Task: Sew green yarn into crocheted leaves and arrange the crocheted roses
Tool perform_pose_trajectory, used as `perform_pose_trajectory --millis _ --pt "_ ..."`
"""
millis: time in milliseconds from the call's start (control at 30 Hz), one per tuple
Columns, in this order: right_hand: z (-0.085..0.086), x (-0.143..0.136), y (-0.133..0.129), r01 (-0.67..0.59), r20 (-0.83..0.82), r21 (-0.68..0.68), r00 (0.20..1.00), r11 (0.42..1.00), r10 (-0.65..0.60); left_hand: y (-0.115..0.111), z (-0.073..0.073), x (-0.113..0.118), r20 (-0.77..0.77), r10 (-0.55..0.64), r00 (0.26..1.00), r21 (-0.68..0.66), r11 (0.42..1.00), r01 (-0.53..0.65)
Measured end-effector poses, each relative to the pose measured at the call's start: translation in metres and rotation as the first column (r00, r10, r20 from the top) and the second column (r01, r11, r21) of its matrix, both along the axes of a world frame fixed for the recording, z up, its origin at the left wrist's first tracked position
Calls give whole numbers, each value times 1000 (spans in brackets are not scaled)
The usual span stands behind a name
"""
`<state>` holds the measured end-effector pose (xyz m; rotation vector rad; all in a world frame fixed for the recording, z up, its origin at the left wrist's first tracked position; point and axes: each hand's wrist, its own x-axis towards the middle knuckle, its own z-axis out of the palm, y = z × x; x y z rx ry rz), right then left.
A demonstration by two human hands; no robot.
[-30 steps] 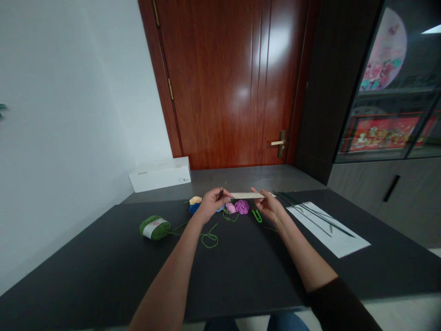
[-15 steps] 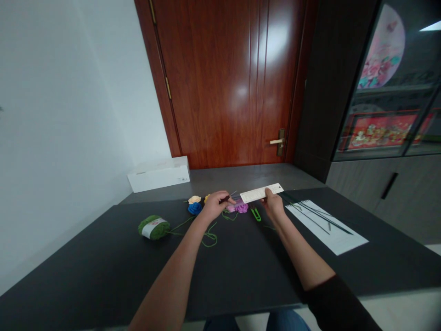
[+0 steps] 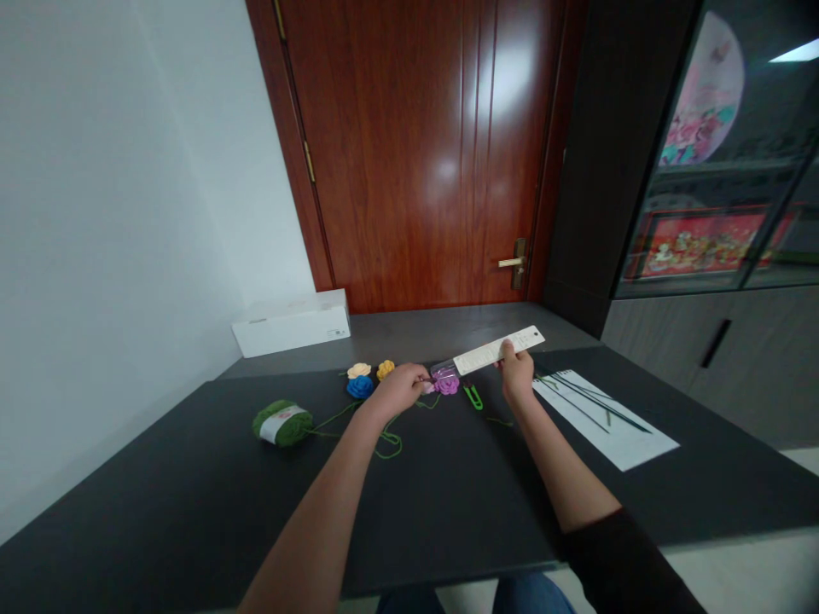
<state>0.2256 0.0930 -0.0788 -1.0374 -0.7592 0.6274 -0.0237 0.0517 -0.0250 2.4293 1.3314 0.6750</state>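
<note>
A long pale card package (image 3: pixel 496 350) is held above the far middle of the dark table (image 3: pixel 192 477), its long axis running from lower left to upper right: the clear, near-left end dips toward the purple crochet flower (image 3: pixel 448 385), and the white far-right end rises toward the door (image 3: pixel 415 153). The right hand (image 3: pixel 517 375) grips the package around its right half, fingers closed over the card with the thumb on its upper face. The left hand (image 3: pixel 400 390) sits just left of the package's low end, its fingers curled shut around a thin dark tool that is too small to make out clearly; its tip lies near the package's clear end, though whether it touches cannot be told.

Left of the left hand lie three small crochet flowers: a cream flower (image 3: pixel 359 371), a yellow flower (image 3: pixel 385 369) and a blue flower (image 3: pixel 360 387) nearer. A ball of green yarn (image 3: pixel 282 423) rests further left, its strand (image 3: pixel 387 443) trailing right in a loop under the left wrist. A green clip-like tool (image 3: pixel 474 396) lies on the table between the two hands. Right of the right hand a white sheet (image 3: pixel 630 443) carries several thin dark green rods (image 3: pixel 595 401), laid lengthwise from far left to near right. A white box (image 3: pixel 291 322) stands at the far left by the wall.
</note>
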Motion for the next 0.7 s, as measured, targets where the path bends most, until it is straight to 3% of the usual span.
perform_pose_trajectory --millis 133,300,467,567,700 --pt "0 -11 -1 -54 -63 48 996 997 57 -5 2 3 -43 130 991 -22 991 -131" --pt "3 -26 -8 -178 -149 165 968 970 203 -3 -2 -2 -29 188 982 -135 972 -190" --pt "4 -38 -13 -245 -240 236 923 940 301 7 -16 5 242 284 928 -120 958 -261" --pt "2 -40 -12 -227 -295 210 913 951 283 7 -18 8 468 263 844 -247 956 -161" --pt "0 -37 -8 -157 -403 158 891 975 209 0 -8 0 719 237 654 -417 899 132"
